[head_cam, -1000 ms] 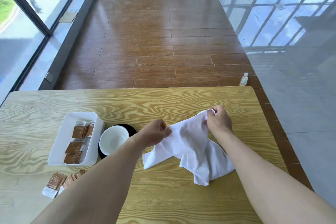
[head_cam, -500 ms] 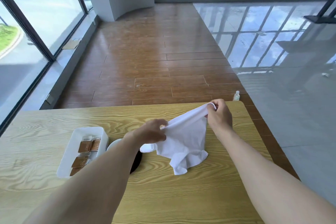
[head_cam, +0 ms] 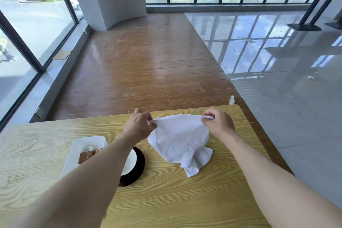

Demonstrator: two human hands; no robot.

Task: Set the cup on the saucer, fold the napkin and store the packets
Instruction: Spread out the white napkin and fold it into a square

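Note:
A white cloth napkin (head_cam: pixel 180 140) hangs above the wooden table (head_cam: pixel 175 200), stretched along its top edge. My left hand (head_cam: pixel 139 125) pinches its left corner and my right hand (head_cam: pixel 218 123) pinches its right corner; the lower end droops crumpled onto the table. A white cup (head_cam: pixel 129 162) sits on a black saucer (head_cam: pixel 137 170), partly hidden by my left forearm. A white tray (head_cam: pixel 79 146) at the left holds brown packets (head_cam: pixel 86 154); the forearm covers its near part.
The table's far edge runs just beyond my hands, with wooden floor behind it. A small clear bottle (head_cam: pixel 231 100) stands on the floor past the far right corner. Windows line the left and back.
Both hands have lifted the napkin and spread its top edge wider. The view has tilted upward, so the loose packets near the table's front left are out of sight.

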